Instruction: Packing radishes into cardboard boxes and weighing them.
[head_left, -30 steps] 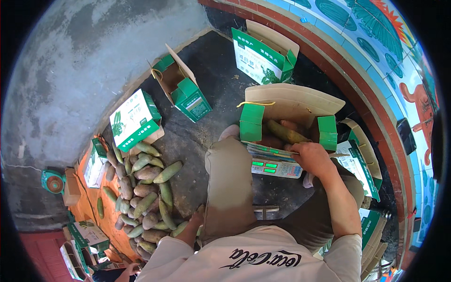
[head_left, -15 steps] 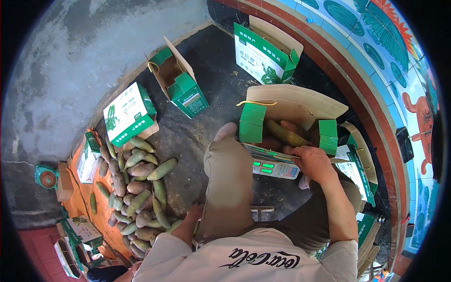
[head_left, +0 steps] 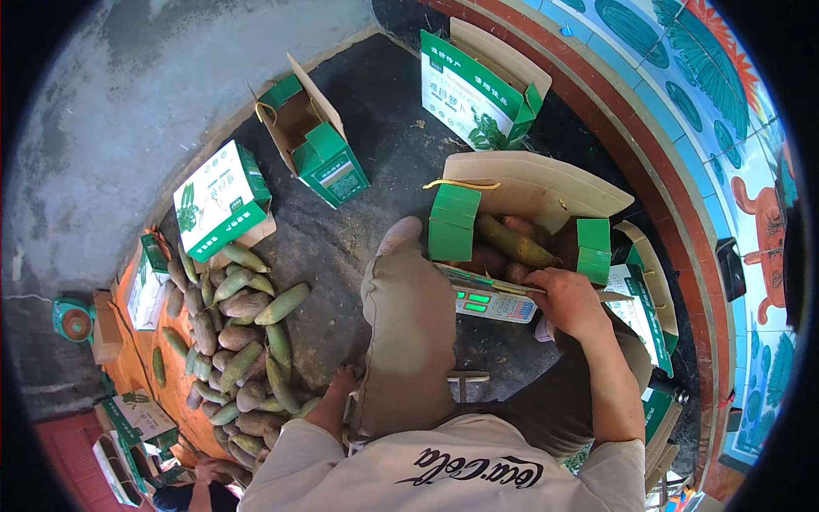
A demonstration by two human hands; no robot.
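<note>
Resting right hand [head_left: 570,300] flat, fingers loosely curled, gripping nothing, on grey digital scale [head_left: 490,300] under open green-flapped cardboard box [head_left: 520,200] of tubers | unchanged since earlier | left hand [head_left: 341,380] low beside knee, fingers unclear

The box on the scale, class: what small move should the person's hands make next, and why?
Probably lift the right hand off the box. It rests at the box's near edge, by the lit scale, and may skew the reading. The box already holds several tubers; the left hand is down by the pile.
</note>
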